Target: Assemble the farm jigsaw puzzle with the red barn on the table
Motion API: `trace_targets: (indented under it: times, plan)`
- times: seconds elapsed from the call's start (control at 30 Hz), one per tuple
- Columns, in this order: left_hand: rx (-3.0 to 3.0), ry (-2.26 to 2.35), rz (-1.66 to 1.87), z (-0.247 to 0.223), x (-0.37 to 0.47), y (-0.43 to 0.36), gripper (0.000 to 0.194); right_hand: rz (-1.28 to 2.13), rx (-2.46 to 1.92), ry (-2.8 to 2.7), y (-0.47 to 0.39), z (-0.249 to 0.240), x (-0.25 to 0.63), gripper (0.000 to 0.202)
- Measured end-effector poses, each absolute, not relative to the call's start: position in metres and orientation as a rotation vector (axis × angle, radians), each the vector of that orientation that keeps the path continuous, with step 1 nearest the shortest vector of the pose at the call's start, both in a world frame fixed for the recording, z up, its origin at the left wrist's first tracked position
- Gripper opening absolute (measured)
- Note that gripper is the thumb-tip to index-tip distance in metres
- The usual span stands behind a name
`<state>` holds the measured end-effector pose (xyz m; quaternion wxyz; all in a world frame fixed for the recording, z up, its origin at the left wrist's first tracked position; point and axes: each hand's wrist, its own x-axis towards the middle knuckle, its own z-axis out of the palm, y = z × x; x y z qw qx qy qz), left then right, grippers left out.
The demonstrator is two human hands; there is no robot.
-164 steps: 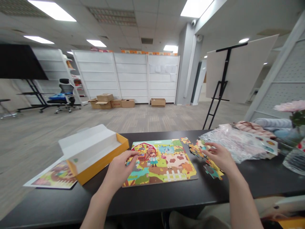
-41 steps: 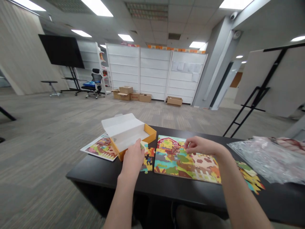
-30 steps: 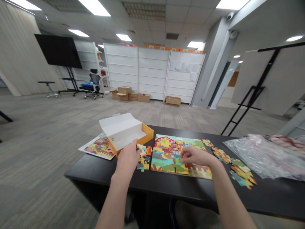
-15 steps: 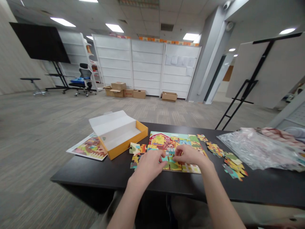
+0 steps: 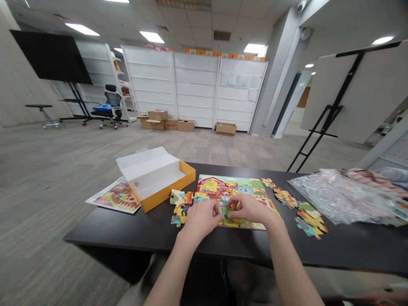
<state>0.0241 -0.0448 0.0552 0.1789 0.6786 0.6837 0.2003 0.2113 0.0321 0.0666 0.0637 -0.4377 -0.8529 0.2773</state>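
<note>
A farm jigsaw puzzle point(image 5: 251, 190) with a red barn lies on the black table in front of me. Over its lower left part is my left hand point(image 5: 202, 214), fingers curled and thumb close to them; what lies under the fingertips is hidden. My right hand point(image 5: 248, 208) faces it from the right, thumb and fingers bent down on a puzzle piece at the lower middle of the picture. A narrow gap parts the two hands. Loose puzzle pieces point(image 5: 177, 196) lie left of the picture, and more loose pieces point(image 5: 307, 216) are spread to its right.
An open yellow box point(image 5: 168, 192) with a white lid stands at the table's left, partly over a printed picture sheet point(image 5: 119, 197). Clear plastic bags point(image 5: 344, 199) lie on the right. Beyond the table point(image 5: 127, 231) are cardboard boxes point(image 5: 157, 114) and white shelves.
My right hand has shifted slightly left, closer to my left hand, and its fingers are a little more raised. The whole view has moved slightly. Box and loose pieces look unchanged.
</note>
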Motion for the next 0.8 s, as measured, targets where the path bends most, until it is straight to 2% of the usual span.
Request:
trace_targets:
  times: [0.33, 0.53, 0.8]
  plan:
    - [1.852, 1.982, 0.558, 0.054, 0.026, -0.04, 0.011, 0.875, -1.268, -2.571, 0.027, 0.061, 0.205, 0.029]
    - [1.828, 2.018, 0.536, 0.052, 0.023, -0.035, 0.017, 0.887, -1.336, -2.598, 0.025, 0.068, 0.2, 0.048]
    - [1.893, 1.942, 0.587, 0.051, 0.017, -0.042, 0.014, 0.871, -1.31, -2.621, 0.024, 0.071, 0.192, 0.045]
